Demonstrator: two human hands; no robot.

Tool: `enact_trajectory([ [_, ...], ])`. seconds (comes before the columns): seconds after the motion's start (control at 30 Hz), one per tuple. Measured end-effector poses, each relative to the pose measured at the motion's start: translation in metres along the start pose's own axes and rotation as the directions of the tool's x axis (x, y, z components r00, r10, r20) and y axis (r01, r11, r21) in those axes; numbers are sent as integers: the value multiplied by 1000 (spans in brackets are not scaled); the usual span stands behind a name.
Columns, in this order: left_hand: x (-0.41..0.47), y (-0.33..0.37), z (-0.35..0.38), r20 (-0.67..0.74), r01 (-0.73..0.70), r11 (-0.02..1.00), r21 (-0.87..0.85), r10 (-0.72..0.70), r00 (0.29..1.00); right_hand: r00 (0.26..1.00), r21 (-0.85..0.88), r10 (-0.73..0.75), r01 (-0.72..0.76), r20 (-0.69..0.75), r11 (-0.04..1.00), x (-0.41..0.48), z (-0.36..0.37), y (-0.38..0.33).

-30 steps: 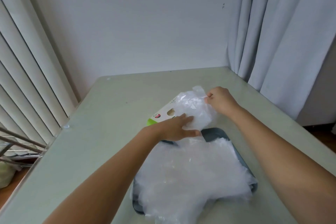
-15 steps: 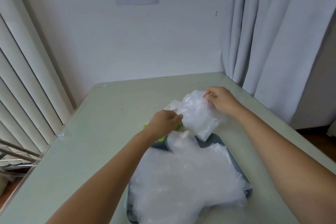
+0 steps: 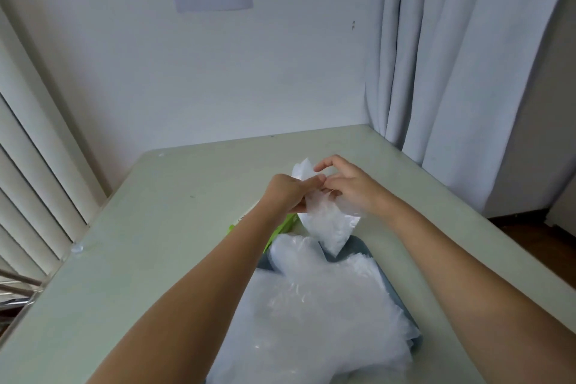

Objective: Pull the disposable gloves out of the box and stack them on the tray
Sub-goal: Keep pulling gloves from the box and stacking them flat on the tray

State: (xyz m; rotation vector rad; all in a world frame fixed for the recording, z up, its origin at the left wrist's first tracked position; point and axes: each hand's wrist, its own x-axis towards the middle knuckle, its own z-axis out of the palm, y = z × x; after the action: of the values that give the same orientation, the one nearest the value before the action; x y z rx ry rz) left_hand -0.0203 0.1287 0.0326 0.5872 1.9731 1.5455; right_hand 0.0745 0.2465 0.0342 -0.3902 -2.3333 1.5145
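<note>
Leaving the box (image 3: 281,225), the left hand (image 3: 288,193) joined the right hand (image 3: 349,187), both pinching a glove (image 3: 330,224) over the tray (image 3: 358,248).

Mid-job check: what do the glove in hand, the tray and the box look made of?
The glove: thin clear plastic film, crinkled and see-through with glints. The tray: probably hard plastic, smooth dull blue-grey rim. The box: likely printed cardboard, green and white; mostly hidden.

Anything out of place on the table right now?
The glove pile is ragged, not squared, and drapes over the rim of the tray on the near right. Otherwise nothing odd: left hand and right hand hold one crumpled glove.
</note>
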Motion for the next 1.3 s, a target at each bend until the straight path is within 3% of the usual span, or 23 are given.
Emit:
enact_trajectory([
  [0.07,2,-2,0,-28,-5,1000,-15,5,1000,999,65,13,-10,-42,998,0,0,5],
  [0.13,2,-1,0,-21,4,997,-81,-6,1000,986,-160,-5,-22,-164,987,3,-4,14],
  [0.2,-1,0,-1,53,0,991,-132,7,999,976,-323,58,-125,-210,938,6,-6,17],
  [0.3,-3,-3,-3,185,1,990,-140,25,982,972,-141,212,-225,-101,964,9,-3,23],
  [0.4,2,-7,-4,100,-2,996,-90,11,995,980,-20,138,-142,-142,990,12,0,28],
  [0.6,9,-11,-8,-82,-40,996,85,47,995,974,-147,38,-72,-222,987,18,2,32],
  [0.87,6,-4,-25,-58,-75,993,89,81,995,946,-329,19,-131,-325,935,33,-6,46],
  [1.0,4,4,-42,-107,-121,988,-95,110,988,937,-384,32,-174,-349,907,41,-13,65],
  [1.17,-11,29,-71,-146,-206,870,-448,156,977,923,-469,115,-290,-367,834,42,-23,91],
  [1.23,-21,42,-76,-122,-227,835,-501,192,974,914,-441,154,-323,-375,837,41,-26,85],
  [1.3,-29,53,-78,-107,-266,813,-517,247,963,904,-396,103,-282,-416,874,35,-29,63],
])
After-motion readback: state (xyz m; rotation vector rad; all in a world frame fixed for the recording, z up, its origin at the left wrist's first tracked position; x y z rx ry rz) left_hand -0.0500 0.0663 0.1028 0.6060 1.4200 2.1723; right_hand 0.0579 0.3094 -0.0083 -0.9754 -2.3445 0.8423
